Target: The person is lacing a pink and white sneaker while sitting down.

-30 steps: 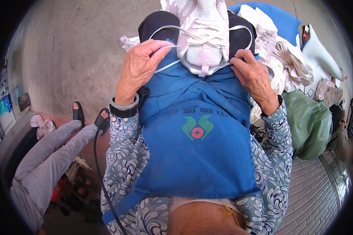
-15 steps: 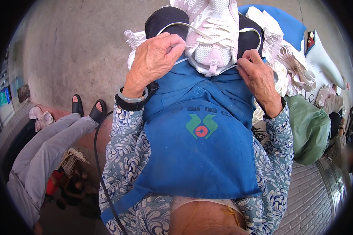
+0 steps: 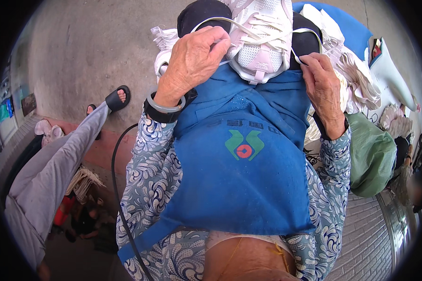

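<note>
A white and pale pink sneaker rests across my lap, toe toward me, between two dark rounded coverings at my knees. A flat white shoelace is threaded through its eyelets, with one loose length arching out to each side. Left of the toe, my left hand is closed in a pinch on the lace; its fingertips are partly hidden by the knuckles. My right hand, to the right of the shoe, has thumb and forefinger closed on the other lace length. A blue apron covers my front.
White shoe pieces lie heaped at my right, beside a green sack. Another pale shoe part sticks out by my left knee. A person in grey trousers and black slides is on the left. A black cable runs past my left arm.
My right hand has risen slightly, and the lace stretch that crossed below the toe no longer shows there. The person on the left has stepped, one foot now farther right and higher.
</note>
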A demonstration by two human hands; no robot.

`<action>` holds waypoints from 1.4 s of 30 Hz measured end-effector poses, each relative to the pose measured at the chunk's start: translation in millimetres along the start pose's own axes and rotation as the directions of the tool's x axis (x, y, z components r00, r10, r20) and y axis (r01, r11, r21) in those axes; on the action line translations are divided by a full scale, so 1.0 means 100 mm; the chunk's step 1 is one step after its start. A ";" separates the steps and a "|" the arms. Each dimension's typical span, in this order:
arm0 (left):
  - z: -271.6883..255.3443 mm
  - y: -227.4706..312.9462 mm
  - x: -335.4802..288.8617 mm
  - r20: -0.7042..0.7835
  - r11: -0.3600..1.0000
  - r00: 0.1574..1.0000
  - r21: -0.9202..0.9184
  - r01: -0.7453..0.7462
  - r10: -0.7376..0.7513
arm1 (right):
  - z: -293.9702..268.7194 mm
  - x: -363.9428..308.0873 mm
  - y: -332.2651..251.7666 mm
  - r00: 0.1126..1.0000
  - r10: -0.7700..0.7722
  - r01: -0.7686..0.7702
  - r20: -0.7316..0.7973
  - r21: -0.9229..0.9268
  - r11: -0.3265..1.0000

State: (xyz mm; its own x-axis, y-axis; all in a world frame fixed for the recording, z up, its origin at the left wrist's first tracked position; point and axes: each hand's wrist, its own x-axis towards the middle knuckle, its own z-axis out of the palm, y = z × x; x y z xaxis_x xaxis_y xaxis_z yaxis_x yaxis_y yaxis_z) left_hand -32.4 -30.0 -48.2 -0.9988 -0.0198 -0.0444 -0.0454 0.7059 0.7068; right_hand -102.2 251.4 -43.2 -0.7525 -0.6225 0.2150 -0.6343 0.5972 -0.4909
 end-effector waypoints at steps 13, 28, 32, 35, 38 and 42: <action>0.02 -0.03 0.01 0.000 0.985 1.000 -0.175 -0.003 0.003 | 0.00 0.03 0.02 0.998 0.025 -0.029 0.060 0.070 0.997; 0.10 0.02 -0.01 -0.086 0.991 0.990 -0.065 -0.115 0.109 | -0.07 0.07 -0.04 0.972 0.203 -0.233 0.116 0.406 0.884; 0.13 0.04 -0.03 -0.161 0.988 0.983 -0.114 -0.104 0.084 | -0.07 0.09 -0.04 0.963 0.207 -0.259 0.174 0.367 0.893; 0.13 0.05 -0.06 -0.170 0.970 0.985 -0.241 -0.026 -0.015 | -0.09 0.12 -0.03 0.955 0.208 -0.271 0.213 0.336 0.902; 0.15 0.04 -0.06 -0.208 0.979 0.977 -0.184 -0.093 0.053 | -0.10 0.15 -0.03 0.947 0.203 -0.285 0.248 0.359 0.889; 0.18 0.05 -0.04 -0.213 0.984 0.967 -0.081 -0.161 0.140 | -0.10 0.19 -0.03 0.952 0.169 -0.255 0.256 0.353 0.900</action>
State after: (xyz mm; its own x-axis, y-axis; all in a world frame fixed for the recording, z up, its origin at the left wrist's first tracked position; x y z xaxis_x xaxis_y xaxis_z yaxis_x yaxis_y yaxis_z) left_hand -27.9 -13.7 -57.4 -0.9759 -0.0710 0.2065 0.1142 0.6400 0.7598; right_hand -116.3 242.8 -28.8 -0.7783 -0.6208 -0.0947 -0.3162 0.5177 -0.7950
